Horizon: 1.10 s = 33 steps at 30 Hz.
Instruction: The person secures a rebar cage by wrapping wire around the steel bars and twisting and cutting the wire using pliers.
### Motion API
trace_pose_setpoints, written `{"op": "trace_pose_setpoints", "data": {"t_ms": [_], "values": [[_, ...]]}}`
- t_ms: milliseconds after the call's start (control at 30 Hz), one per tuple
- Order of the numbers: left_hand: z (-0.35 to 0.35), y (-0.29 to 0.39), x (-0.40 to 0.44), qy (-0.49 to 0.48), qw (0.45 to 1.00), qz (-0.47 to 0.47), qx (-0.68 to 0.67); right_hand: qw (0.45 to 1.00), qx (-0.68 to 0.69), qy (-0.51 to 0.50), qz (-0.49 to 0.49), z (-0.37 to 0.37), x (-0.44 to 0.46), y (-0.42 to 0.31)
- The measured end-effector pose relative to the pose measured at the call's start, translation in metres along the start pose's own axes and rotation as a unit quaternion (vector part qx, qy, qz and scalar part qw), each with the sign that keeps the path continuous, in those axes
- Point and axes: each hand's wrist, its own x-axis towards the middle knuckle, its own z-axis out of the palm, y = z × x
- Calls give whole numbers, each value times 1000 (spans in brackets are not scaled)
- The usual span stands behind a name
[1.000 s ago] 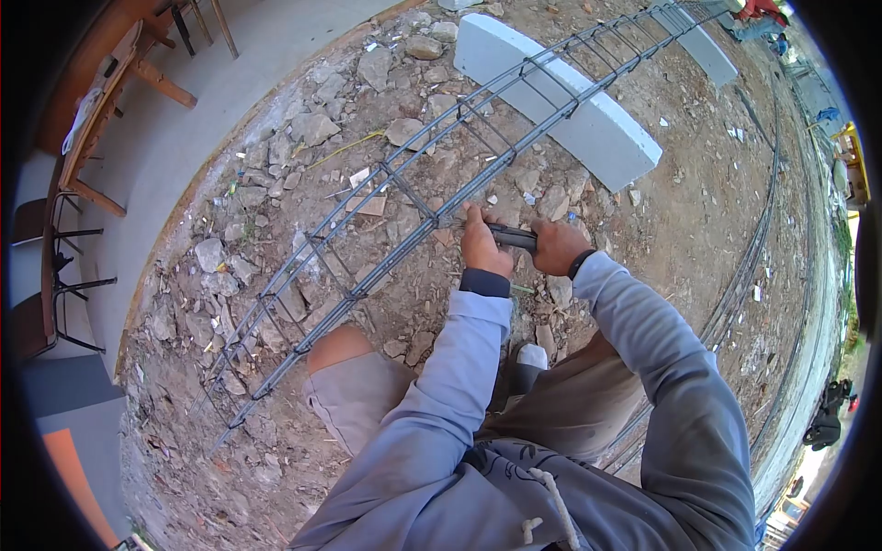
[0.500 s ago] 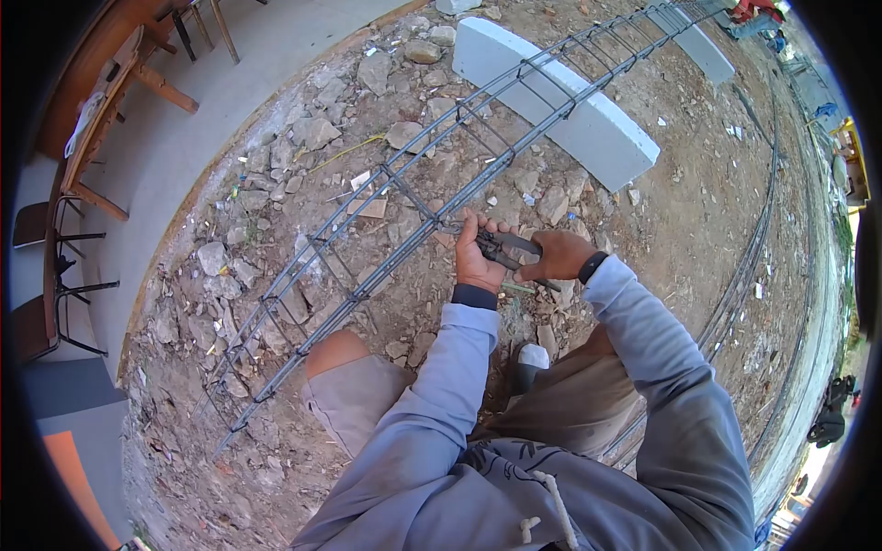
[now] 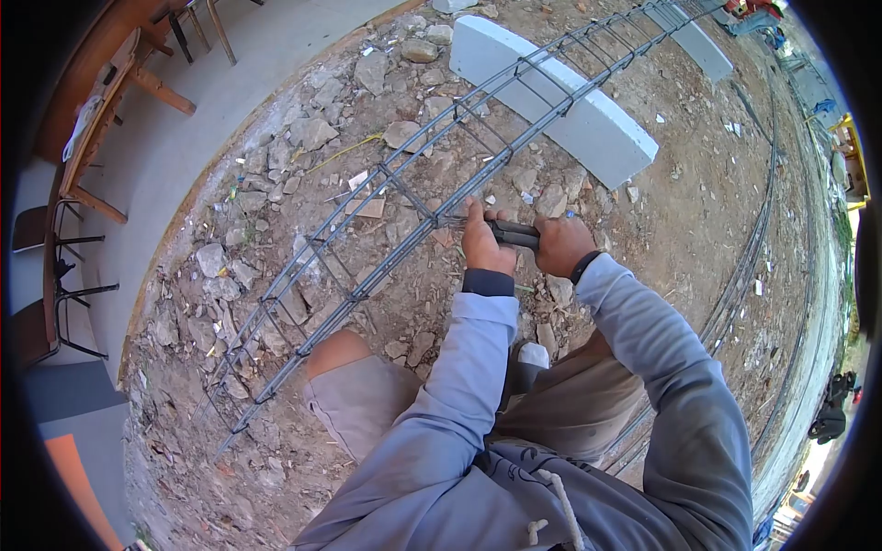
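A long rebar cage (image 3: 386, 248) runs diagonally before me, its bars joined by square stirrups. My left hand (image 3: 487, 248) is closed just right of the cage, with thin tie wire (image 3: 450, 220) reaching from a stirrup corner to its fingers. The dark-handled pliers (image 3: 516, 236) lie between my hands, their handles close together. My right hand (image 3: 563, 246) is wrapped round the handle ends. The pliers' jaws are hidden at my left palm.
A pale slab (image 3: 560, 101) on edge props the cage, with another pale slab (image 3: 703, 50) farther up. Stones (image 3: 312, 133) and rubble cover the dirt. Loose rebar (image 3: 749, 257) lies along the right. Chairs (image 3: 60, 285) and a wooden table (image 3: 92, 119) stand on the left floor.
The pliers' handles have come together, and my right hand has closed round them. My left hand has turned from palm up to its back showing. The cage stays put.
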Motion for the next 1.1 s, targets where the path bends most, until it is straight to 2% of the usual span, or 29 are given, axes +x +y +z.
{"op": "trace_pose_setpoints", "data": {"t_ms": [67, 100, 133, 167, 200, 233, 267, 333, 400, 467, 600, 633, 700, 733, 767, 833, 867, 900, 1000, 1033, 1100], "values": [[-14, 3, -10, -48, 998, -16, 48, 995, 62, -82, -6, 4, 8, 5], [-19, 5, -17, -68, 996, -27, 51, 977, 120, -175, -1, -2, 15, 9], [-22, 7, -22, -88, 994, -38, 54, 930, 227, -285, 39, -4, 19, 11], [-29, 8, -19, -124, 990, -46, 43, 858, 328, -388, 78, -4, 22, 14], [-29, 9, -17, -150, 986, -56, 39, 762, 420, -480, 114, -5, 24, 17], [-24, 14, -22, -176, 982, -67, 35, 755, 429, -478, 133, -6, 23, 18], [-22, 16, -25, -199, 976, -80, 32, 807, 388, -430, 115, -4, 21, 20], [-21, 10, -12, -174, 983, -65, -3, 897, 289, -324, 76, -4, 20, 23], [-24, 5, -2, -147, 988, -51, -21, 956, 218, -196, 20, -7, 18, 24], [-21, 5, 1, -86, 995, -59, -6, 981, 184, -54, -43, -16, -9, 15], [-4, 10, -12, -13, 998, -69, 5, 999, 38, 5, -16, -10, -33, -8], [-8, 8, -8, -4, 998, -66, 14, 998, 53, 26, -5, -3, -28, -8], [-20, 6, 6, 15, 998, -58, 32, 988, 121, -95, -23, -7, -10, 4], [-24, 8, 2, -18, 997, -51, 47, 975, 153, -155, -35, -10, -1, 9], [-29, 11, -7, -53, 996, -42, 59, 898, 322, -292, 72, -14, 3, 14], [-37, 16, -20, -119, 989, -23, 84, 801, 438, -396, 96, -11, 7, 22], [-37, 19, -21, -120, 989, -23, 89, 740, 493, -444, 108, -6, 8, 24], [-38, 21, -22, -120, 988, -24, 94, 744, 493, -438, 107, -1, 8, 25], [-32, 21, -18, -74, 989, -13, 130, 885, 345, -313, 12, 2, 8, 21], [-31, 20, -17, -49, 988, -8, 148, 935, 275, -224, -28, 1, 3, 18], [-30, 20, -16, -45, 990, -21, 132, 986, 125, -37, -103, -1, -14, 6]]}}
